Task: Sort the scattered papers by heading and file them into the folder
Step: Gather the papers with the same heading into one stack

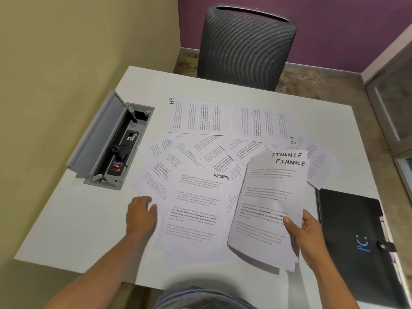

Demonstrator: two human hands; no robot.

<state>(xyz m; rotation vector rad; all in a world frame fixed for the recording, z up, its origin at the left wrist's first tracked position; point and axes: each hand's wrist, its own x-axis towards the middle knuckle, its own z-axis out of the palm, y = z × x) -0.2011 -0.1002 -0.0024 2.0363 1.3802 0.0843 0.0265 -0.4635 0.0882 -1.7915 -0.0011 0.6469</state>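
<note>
Two sheets marked FINANCE (270, 204) are in the right hand (306, 233), with the thumb pinching them near the bottom edge so they lift off the white table (73, 219). Many more papers lie fanned out across the table, and the left hand (141, 214) rests on the near corner of the SPORTS sheet (196, 208), its fingers curled at the paper's edge. Two HR sheets (198, 115) lie flat at the far side. The black folder (354, 237) lies closed just to the right of the held sheets. It looks like the sorting step, with the finance pile being built. Next, I think, the left hand must find another sheet with the same heading and slide it out gently.
</note>
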